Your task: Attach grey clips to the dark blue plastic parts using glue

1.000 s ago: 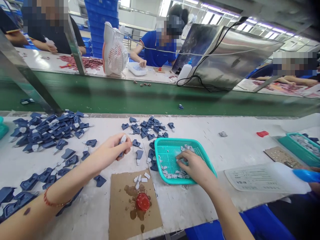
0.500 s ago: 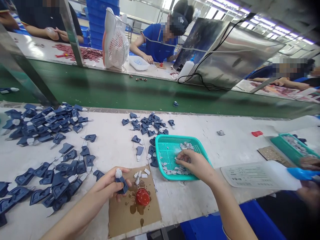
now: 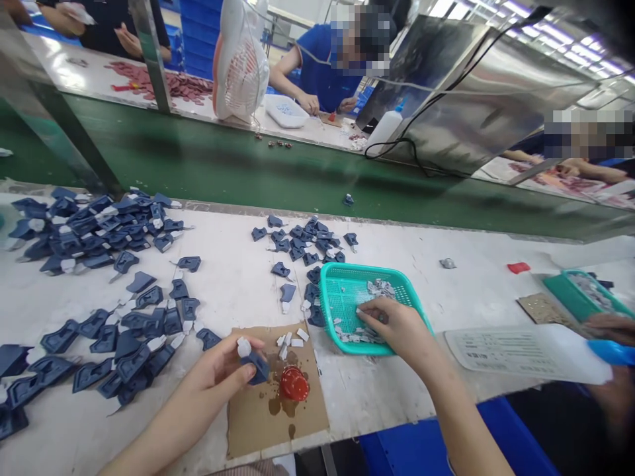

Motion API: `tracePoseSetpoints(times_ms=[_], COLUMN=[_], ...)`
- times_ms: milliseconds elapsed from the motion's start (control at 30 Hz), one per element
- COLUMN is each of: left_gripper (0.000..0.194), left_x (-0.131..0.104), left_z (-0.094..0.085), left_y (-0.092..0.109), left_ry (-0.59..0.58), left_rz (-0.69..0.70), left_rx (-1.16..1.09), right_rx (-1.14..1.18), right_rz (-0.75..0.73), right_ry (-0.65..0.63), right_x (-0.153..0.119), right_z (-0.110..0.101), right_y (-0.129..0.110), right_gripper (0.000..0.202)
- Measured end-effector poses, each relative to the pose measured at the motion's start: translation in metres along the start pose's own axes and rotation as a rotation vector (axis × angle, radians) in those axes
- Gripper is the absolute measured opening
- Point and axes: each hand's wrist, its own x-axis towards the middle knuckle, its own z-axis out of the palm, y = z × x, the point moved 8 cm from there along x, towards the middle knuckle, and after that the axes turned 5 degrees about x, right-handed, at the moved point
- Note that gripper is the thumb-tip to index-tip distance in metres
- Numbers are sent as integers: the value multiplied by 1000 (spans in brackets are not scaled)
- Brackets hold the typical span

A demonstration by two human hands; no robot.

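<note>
My left hand (image 3: 223, 373) is closed around a dark blue plastic part (image 3: 258, 369) with a whitish tip, above a brown cardboard sheet (image 3: 248, 433). My right hand (image 3: 399, 327) reaches into a teal basket (image 3: 425, 311), thumb and forefinger pinched on a small pale grey piece (image 3: 359, 311) that barely shows. More small grey pieces (image 3: 381, 289) lie in the basket. On the wet-spotted cardboard stand a red cap-like cup (image 3: 294, 383) and several loose whitish pieces (image 3: 296, 342).
Piles of similar blue parts (image 3: 99, 228) cover the table's left side, with a smaller heap (image 3: 307, 238) behind the basket. A translucent bottle (image 3: 516, 354) lies at right, near another person's hand (image 3: 610, 327). A green strip (image 3: 297, 182) runs behind; co-workers sit beyond it.
The view has shifted a little, moving most of the table to the right in the picture. Both hands keep their places, the left with its blue part, the right in the basket.
</note>
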Motion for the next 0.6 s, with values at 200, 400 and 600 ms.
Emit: tracePoseSetpoints(times_ms=[200, 400, 600], left_gripper=[26, 18, 7], left_x=[-7, -13, -15], left_z=[1, 1, 2], left_y=[1, -2, -9], left_ry=[60, 87, 99], left_rz=[-9, 37, 92], left_rx=[-69, -117, -67], right_rx=[13, 119, 214], right_rz=[-20, -98, -239], right_ry=[68, 152, -144], right_x=[-2, -42, -85], right_z=[-4, -16, 31], right_y=[-6, -58, -128], right_gripper=[20, 20, 11])
